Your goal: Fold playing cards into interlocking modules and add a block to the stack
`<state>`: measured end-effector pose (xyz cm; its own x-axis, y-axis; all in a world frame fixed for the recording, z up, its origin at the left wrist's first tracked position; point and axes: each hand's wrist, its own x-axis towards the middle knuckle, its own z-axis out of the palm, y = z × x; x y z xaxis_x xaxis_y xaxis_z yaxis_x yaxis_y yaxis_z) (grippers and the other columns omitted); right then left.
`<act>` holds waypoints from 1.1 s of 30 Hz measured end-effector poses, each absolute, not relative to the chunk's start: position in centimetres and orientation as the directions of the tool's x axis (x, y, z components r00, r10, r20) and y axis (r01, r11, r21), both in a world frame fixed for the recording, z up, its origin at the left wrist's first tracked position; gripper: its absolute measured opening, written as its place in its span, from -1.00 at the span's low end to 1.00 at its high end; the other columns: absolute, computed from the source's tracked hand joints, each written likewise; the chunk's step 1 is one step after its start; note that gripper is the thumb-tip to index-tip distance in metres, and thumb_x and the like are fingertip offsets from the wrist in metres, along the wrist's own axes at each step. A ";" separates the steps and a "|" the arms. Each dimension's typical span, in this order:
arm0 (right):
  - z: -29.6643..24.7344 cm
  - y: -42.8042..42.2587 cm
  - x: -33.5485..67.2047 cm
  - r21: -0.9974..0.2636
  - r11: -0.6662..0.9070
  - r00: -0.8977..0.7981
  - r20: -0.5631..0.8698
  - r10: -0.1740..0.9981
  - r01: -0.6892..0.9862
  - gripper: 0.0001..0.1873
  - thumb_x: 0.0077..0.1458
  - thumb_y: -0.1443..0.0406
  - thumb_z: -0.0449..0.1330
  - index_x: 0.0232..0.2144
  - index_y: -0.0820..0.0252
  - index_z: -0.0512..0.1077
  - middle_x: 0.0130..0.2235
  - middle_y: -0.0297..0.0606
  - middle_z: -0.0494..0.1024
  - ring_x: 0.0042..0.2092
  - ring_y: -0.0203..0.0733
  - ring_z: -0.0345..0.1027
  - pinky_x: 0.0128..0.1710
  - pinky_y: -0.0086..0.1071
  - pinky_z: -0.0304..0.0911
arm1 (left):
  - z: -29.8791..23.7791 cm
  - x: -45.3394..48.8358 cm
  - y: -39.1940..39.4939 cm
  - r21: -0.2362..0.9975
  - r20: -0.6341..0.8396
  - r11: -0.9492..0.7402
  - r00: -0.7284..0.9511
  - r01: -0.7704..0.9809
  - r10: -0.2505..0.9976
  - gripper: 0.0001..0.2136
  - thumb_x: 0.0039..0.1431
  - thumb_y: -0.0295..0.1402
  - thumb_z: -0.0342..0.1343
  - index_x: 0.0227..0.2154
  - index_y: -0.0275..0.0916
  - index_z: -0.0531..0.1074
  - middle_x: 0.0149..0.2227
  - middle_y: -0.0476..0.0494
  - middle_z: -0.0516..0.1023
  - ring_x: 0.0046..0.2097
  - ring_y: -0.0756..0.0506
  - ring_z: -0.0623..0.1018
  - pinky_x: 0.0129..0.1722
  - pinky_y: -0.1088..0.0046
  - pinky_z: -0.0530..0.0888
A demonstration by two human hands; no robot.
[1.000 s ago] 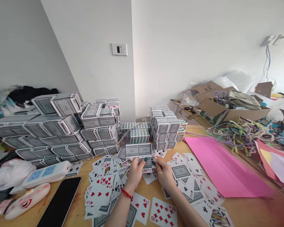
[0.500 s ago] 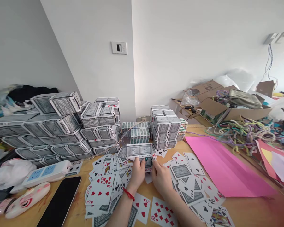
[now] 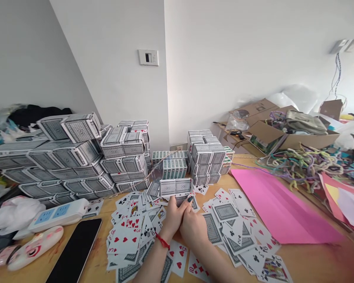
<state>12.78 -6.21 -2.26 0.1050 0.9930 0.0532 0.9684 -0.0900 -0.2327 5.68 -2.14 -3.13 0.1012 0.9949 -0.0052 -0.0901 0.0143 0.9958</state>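
Both of my hands meet at the middle of the wooden table [image 3: 312, 267], among loose playing cards [image 3: 126, 236] spread face up and face down. My left hand [image 3: 172, 218], a red string at its wrist, and my right hand [image 3: 193, 226] are closed together around a small stack of cards [image 3: 184, 201] that is mostly hidden by my fingers. Just beyond my fingertips stand two card boxes [image 3: 175, 186] side by side.
Piles of grey patterned card boxes [image 3: 76, 157] stand at the back left and centre [image 3: 206, 157]. A phone [image 3: 76, 251], a power strip [image 3: 59, 214] and a toy lie left. Pink paper [image 3: 277, 210], coloured cords and cardboard boxes [image 3: 289, 133] fill the right.
My right hand has moved left and closed in against my left hand. The cards have been gathered between them and drawn a little nearer to me.
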 end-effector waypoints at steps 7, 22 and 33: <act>-2.8 -6.0 14.9 -0.805 0.060 0.161 0.190 0.968 0.591 -0.55 0.14 0.24 -0.14 -0.04 0.33 0.33 -0.66 -0.34 0.37 -0.62 -0.27 0.20 -0.61 -0.48 0.05 | -3.3 4.7 -0.8 0.977 -0.058 0.047 -0.048 -0.209 0.997 -0.76 -0.11 -0.22 0.19 -0.48 -0.26 0.31 -0.52 -0.01 0.45 -0.40 -0.06 0.48 -0.41 0.45 0.37; -3.5 -4.1 17.4 -0.979 0.057 -0.040 0.050 0.998 0.197 -0.62 0.00 0.05 0.04 -0.65 0.19 0.28 -0.67 -0.44 0.20 -0.60 -0.35 0.06 -0.58 -0.49 0.01 | -2.0 4.8 -1.3 0.991 0.042 -0.032 0.076 -0.127 0.996 -0.78 -0.05 -0.27 0.15 -0.35 -0.27 0.38 -0.28 -0.16 0.54 -0.20 -0.14 0.50 -0.16 0.35 0.37; -3.9 -4.4 17.0 -0.929 0.067 0.095 0.109 0.990 0.365 -0.73 -0.03 0.23 0.00 -0.70 0.19 0.20 -0.68 -0.41 0.24 -0.60 -0.33 0.08 -0.58 -0.48 -0.02 | -2.3 4.9 -1.3 0.994 0.044 -0.034 0.088 -0.105 0.995 -0.76 -0.20 -0.33 0.25 -0.42 -0.28 0.39 -0.30 -0.18 0.55 -0.23 -0.15 0.52 -0.21 0.33 0.41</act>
